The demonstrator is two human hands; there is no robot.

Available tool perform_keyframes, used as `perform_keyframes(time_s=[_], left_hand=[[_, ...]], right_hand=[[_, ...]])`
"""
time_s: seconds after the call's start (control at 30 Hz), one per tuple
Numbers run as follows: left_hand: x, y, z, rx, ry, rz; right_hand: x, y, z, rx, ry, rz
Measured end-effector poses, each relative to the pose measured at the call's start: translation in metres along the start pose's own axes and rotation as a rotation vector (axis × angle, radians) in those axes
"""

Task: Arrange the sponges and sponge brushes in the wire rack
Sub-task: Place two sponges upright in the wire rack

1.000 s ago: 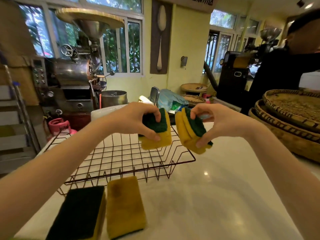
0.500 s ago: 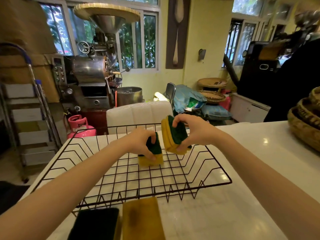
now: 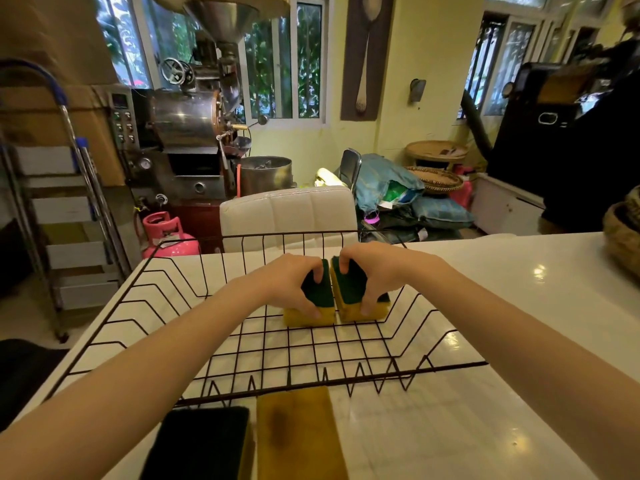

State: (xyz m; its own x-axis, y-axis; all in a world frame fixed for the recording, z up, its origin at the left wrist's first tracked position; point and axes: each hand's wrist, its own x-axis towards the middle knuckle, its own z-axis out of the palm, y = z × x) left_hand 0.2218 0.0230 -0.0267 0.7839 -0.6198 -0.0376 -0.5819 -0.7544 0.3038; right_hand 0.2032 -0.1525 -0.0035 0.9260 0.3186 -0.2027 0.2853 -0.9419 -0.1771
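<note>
Both your hands are closed on upright sponges, left hand (image 3: 294, 289) on the left sponge (image 3: 313, 303) and right hand (image 3: 377, 275) on the right pair (image 3: 356, 299), standing side by side on the wire rack (image 3: 263, 344) floor, while two flat sponges (image 3: 298, 434) lie on the table (image 3: 485, 410) just before the rack's near rim, long axes pointing away from you, roughly equally close to either hand.

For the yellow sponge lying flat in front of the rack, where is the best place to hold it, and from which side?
Probably from above, pinching its two long edges. The yellow sponge lies flat on the table, long axis running away from the person, outside the wire rack. The dark-topped sponge crowds its left side.

Both hands (image 3: 341, 280) pressing sponges (image 3: 332, 299) upright in wire rack (image 3: 263, 348).
</note>
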Motion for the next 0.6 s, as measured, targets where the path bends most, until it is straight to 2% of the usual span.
perform_keyframes(time_s=[0.43,0.6], left_hand=[[0.0049,-0.0004,0.0052,0.018,-0.067,-0.028],[0.0025,0.0074,0.0,0.044,-0.121,-0.06]], right_hand=[[0.0052,0.0026,0.0076,0.028,0.003,-0.013],[0.0044,-0.0014,0.007,-0.005,-0.053,0.025]])
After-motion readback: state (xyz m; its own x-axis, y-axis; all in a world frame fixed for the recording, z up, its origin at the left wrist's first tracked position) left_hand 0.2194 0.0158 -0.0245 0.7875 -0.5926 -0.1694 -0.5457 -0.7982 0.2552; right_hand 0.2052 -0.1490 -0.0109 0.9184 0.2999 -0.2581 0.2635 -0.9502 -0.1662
